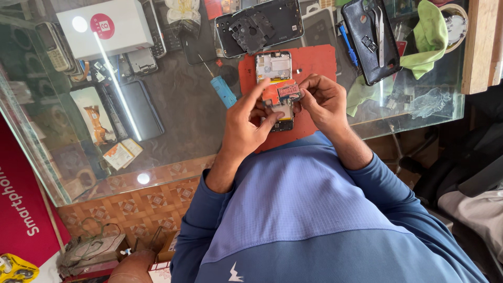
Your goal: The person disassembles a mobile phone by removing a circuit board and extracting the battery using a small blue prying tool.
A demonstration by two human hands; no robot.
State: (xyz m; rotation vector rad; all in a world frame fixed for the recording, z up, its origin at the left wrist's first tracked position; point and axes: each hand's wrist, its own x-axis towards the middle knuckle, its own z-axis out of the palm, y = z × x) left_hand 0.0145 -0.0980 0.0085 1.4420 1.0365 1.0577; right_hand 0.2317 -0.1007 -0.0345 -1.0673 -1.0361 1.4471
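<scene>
Lying at the far left of the glass counter (173,126), a white box (105,26) with a round red label is seen; a red sign (23,209) with white lettering is propped below the counter's left edge. An opened smartphone (276,84) is laid on a red mat (314,65), directly under both hands. A small circuit board (288,92) is pinched between the left hand (246,126) and right hand (322,99), which are brought together over it
</scene>
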